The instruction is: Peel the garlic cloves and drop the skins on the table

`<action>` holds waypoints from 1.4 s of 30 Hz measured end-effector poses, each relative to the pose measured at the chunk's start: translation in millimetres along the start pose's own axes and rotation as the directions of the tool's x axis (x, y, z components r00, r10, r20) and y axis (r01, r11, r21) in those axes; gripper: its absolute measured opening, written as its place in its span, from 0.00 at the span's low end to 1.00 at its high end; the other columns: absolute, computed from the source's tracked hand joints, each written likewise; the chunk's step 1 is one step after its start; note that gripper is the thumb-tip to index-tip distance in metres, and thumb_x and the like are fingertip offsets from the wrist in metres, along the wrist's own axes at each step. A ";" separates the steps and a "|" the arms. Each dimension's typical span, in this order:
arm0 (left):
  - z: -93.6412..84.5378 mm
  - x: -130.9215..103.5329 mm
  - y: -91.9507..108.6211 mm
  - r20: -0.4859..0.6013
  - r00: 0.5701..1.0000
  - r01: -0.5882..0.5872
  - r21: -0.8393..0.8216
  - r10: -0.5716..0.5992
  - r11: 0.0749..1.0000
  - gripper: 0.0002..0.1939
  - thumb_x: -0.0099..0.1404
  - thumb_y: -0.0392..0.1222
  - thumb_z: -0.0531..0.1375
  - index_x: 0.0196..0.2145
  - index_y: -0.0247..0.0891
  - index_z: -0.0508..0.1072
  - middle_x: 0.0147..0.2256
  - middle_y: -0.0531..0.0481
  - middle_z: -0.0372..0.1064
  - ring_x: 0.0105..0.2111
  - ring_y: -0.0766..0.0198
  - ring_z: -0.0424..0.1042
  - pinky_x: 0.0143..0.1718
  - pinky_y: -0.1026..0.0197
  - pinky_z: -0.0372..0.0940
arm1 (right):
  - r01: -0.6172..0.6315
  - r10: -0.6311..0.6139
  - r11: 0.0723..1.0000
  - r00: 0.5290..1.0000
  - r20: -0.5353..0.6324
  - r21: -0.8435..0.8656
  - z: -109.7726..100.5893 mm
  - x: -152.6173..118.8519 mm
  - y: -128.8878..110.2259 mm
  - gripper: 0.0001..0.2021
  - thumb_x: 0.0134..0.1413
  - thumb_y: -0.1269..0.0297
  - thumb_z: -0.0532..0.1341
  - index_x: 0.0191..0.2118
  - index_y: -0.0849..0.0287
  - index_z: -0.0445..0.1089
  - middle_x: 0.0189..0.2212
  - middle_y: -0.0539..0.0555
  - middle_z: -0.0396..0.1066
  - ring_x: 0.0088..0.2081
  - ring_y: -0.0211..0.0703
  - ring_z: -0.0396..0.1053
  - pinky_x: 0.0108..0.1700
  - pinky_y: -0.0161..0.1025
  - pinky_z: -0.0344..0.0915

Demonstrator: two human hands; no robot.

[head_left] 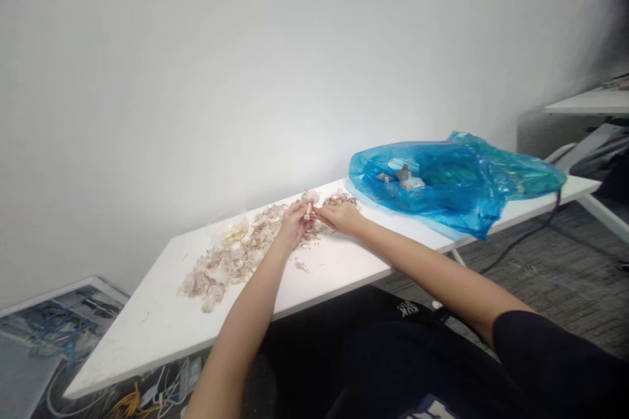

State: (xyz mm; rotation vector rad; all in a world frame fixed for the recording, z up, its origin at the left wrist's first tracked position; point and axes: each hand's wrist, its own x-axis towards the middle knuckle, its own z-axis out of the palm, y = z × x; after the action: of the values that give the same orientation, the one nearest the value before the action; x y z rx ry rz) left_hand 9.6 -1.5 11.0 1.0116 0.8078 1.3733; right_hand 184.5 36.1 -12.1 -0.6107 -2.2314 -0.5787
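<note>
- Here, a person's left hand (293, 226) is holding a pale garlic clove (308, 211) above the white bench (147, 314), its fingers gripping it with barely any gap showing.
- The right hand (344, 217) is sitting just beside it, fingers curling loosely and tips pointing at the clove; I cannot tell whether they are pinching anything.
- Brownish cloves (341, 198) are lying in a small pile just beyond the right hand.
- Papery peelings (216, 272) are covering the bench in a long heap, mostly left of the hands.
- Pale yellow pieces (234, 232) are lying together behind that heap, near the wall (246, 78).
- A blue plastic bag (442, 200) is lying on the right, its open mouth facing the hands.
</note>
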 end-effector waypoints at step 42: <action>-0.1 0.2 -3.2 -0.050 0.996 -0.065 0.074 0.069 0.995 0.17 0.41 0.44 0.73 0.30 0.33 0.78 0.29 0.48 0.74 0.26 0.69 0.70 0.26 0.67 0.64 | 0.014 -0.014 1.000 1.000 0.017 0.019 -3.6 0.0 -2.1 0.16 0.68 0.59 0.48 0.41 0.59 0.71 0.28 0.51 0.72 0.27 0.34 0.63 0.29 0.34 0.46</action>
State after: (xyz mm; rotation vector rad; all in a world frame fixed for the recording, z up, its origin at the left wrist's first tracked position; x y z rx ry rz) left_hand 10.8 -1.1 8.1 1.0710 0.8745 1.4416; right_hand 185.2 32.4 -10.3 -0.5927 -2.2560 -0.5608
